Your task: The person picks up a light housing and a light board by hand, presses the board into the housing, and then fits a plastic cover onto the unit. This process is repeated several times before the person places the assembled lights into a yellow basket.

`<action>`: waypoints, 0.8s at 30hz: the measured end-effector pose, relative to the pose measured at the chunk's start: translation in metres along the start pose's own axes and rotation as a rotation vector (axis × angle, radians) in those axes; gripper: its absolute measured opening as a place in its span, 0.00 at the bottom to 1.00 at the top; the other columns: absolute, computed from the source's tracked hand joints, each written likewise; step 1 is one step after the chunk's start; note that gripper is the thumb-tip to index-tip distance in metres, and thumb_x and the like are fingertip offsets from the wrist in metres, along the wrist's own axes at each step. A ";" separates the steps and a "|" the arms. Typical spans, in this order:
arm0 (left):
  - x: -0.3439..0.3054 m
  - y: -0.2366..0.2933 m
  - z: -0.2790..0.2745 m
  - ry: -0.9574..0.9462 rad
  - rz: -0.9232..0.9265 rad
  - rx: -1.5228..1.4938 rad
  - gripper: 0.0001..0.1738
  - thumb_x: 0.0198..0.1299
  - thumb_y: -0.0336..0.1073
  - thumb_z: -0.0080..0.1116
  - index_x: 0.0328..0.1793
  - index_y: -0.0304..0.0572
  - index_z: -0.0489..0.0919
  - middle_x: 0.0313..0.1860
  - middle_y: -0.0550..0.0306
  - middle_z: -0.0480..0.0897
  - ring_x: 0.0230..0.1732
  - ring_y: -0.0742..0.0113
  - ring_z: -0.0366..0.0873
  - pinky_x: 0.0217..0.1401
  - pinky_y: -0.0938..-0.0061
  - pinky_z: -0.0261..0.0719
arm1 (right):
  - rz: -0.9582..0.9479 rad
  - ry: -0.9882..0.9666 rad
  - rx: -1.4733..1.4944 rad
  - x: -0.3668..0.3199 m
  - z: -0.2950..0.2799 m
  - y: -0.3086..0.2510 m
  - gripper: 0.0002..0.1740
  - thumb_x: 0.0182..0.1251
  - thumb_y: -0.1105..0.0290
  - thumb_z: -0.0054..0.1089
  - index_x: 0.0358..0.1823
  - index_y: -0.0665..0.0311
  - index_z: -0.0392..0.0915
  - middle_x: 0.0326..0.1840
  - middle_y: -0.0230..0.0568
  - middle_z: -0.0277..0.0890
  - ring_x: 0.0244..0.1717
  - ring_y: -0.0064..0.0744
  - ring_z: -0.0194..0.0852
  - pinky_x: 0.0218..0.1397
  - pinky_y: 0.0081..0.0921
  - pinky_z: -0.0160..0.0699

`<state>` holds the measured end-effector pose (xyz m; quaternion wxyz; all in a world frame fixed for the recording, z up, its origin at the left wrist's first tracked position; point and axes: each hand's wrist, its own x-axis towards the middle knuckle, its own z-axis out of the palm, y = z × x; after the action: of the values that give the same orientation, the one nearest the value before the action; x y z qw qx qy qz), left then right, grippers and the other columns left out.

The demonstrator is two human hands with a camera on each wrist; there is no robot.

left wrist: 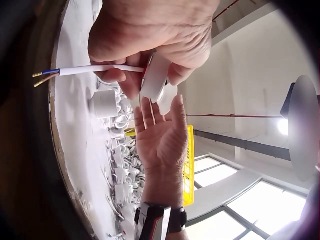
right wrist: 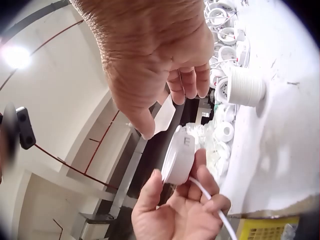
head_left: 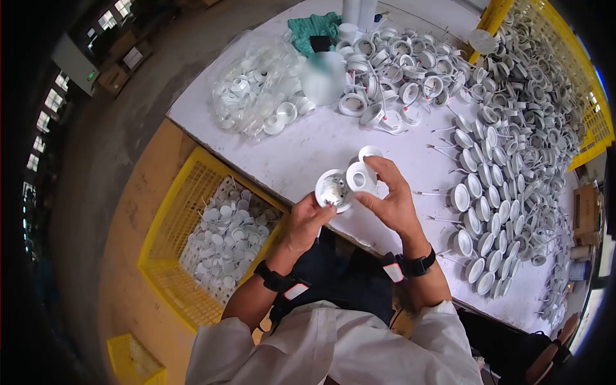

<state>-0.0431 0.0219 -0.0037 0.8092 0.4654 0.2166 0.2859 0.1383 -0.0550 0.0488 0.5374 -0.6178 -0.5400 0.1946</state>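
Observation:
The left hand (head_left: pixel 308 221) grips a round white housing (head_left: pixel 333 191), its open side up with small parts visible inside. From that housing runs a white cable (left wrist: pixel 95 68) with blue and brown wire ends, in the left wrist view. Between thumb and fingers the right hand (head_left: pixel 396 204) pinches a white cover with a raised centre ring (head_left: pixel 360 177), close beside the housing's rim; whether they touch I cannot tell. On the table just beyond the right fingers stands a white cylindrical stack (right wrist: pixel 246 86), seen in the right wrist view.
Rows of white housings with cables (head_left: pixel 487 212) cover the table's right side. A clear bag of white parts (head_left: pixel 256 86) lies at the back left, near more wired housings (head_left: pixel 410 70). A yellow crate (head_left: pixel 165 224) of white pieces stands left, below the table edge.

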 end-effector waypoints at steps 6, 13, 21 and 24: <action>0.000 -0.008 0.002 0.025 0.034 0.115 0.23 0.62 0.42 0.56 0.56 0.29 0.71 0.45 0.59 0.76 0.44 0.77 0.70 0.47 0.80 0.68 | -0.143 -0.134 -0.190 -0.014 0.017 0.001 0.39 0.42 0.66 0.75 0.60 0.62 0.70 0.63 0.49 0.63 0.64 0.49 0.61 0.62 0.38 0.66; -0.002 -0.006 0.008 0.057 0.038 0.175 0.20 0.61 0.39 0.58 0.53 0.30 0.74 0.44 0.59 0.78 0.45 0.77 0.72 0.48 0.81 0.71 | 0.100 -0.106 0.290 -0.023 0.010 0.002 0.41 0.47 0.71 0.72 0.66 0.58 0.65 0.65 0.44 0.63 0.60 0.37 0.67 0.55 0.29 0.72; -0.003 -0.006 0.023 0.093 0.116 0.290 0.16 0.61 0.37 0.58 0.49 0.32 0.76 0.38 0.60 0.79 0.37 0.79 0.72 0.41 0.83 0.71 | 0.395 0.114 0.293 -0.036 0.023 0.017 0.17 0.55 0.72 0.67 0.46 0.68 0.77 0.33 0.27 0.71 0.21 0.09 0.60 0.25 0.10 0.63; -0.007 -0.011 0.021 0.100 0.175 0.400 0.16 0.60 0.37 0.58 0.49 0.32 0.76 0.39 0.59 0.81 0.39 0.79 0.74 0.43 0.83 0.72 | 0.460 0.096 0.244 -0.035 0.029 0.016 0.16 0.56 0.70 0.66 0.45 0.69 0.78 0.31 0.28 0.73 0.22 0.10 0.61 0.25 0.12 0.63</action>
<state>-0.0323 -0.0010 -0.0031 0.6611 0.6188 0.2675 0.3292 0.1092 -0.0700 0.0131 0.5747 -0.6634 -0.3318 0.3457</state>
